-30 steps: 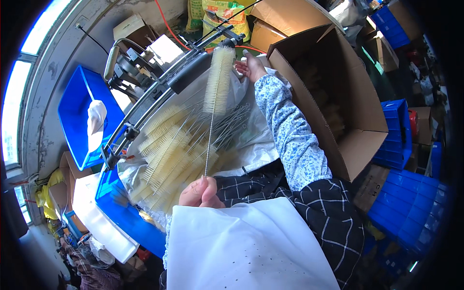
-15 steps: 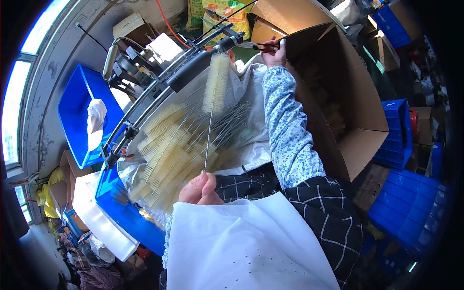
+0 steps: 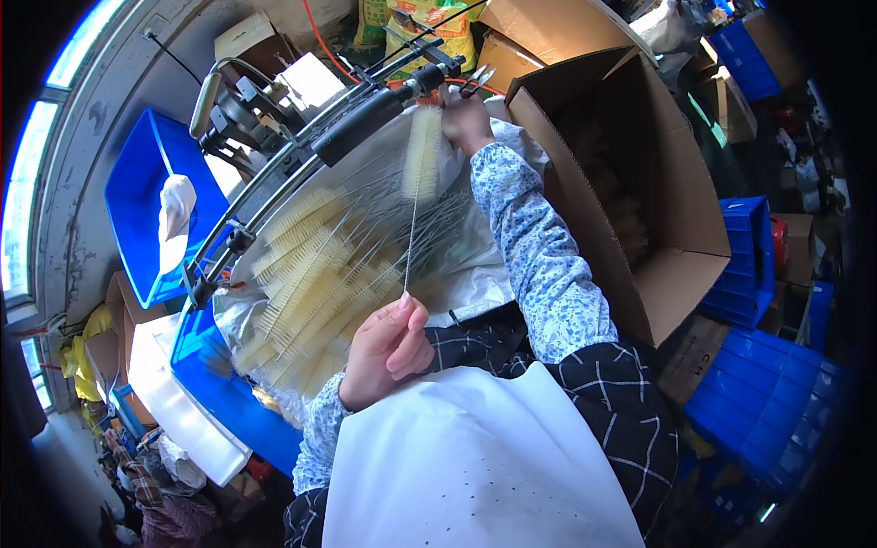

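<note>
The long cream bristle brush (image 3: 422, 155) looks rough and matt on its twisted metal-wire stem (image 3: 412, 242), the brown rectangular cardboard box (image 3: 575, 183) matt, and the blue oblong plastic bin (image 3: 137, 201) smooth and glossy.

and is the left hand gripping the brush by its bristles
No, the left hand pinches the brush by its bare wire, and the bristles are at the other end.

A single wide fisheye view looking steeply down and forward from the person's head, a white cloth (image 3: 484, 457) spreading close below the lens, the left hand (image 3: 393, 345) showing near mid-frame, the right hand (image 3: 468, 124) showing farther off, a window (image 3: 26, 205) curving along the left rim.
</note>
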### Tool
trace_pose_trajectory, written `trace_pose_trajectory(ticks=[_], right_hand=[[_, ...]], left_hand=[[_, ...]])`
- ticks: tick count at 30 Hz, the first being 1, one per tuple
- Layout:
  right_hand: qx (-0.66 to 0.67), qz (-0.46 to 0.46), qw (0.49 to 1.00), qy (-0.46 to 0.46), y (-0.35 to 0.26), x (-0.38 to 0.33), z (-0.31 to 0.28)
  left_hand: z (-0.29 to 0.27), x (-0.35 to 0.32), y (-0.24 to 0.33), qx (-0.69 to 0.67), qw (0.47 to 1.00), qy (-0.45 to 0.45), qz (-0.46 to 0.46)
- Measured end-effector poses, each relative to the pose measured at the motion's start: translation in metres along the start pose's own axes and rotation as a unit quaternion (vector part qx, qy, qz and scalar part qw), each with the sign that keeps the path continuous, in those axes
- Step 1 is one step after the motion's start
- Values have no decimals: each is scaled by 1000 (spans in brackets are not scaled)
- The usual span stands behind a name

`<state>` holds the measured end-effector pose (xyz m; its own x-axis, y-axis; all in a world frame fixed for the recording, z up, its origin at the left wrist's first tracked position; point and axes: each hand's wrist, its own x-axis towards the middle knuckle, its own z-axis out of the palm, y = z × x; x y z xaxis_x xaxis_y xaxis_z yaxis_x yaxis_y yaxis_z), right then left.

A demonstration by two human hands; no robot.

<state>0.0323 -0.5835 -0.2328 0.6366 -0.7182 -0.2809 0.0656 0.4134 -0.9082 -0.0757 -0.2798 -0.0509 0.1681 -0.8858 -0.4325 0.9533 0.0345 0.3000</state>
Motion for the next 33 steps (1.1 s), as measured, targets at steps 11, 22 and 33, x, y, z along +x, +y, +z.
trace_pose_trajectory(ticks=[11,22,33], right_hand=[[-329,-482,804,-112,-65,-40,-1],[-442,-459,755,-154,-77,-49,14],[-445,-455,755,-158,-72,-47,15]], left_hand=[[-5,5,5,173,977,88,92],[-12,7,3,234,955,144,115],[-12,9,1,271,944,150,114]])
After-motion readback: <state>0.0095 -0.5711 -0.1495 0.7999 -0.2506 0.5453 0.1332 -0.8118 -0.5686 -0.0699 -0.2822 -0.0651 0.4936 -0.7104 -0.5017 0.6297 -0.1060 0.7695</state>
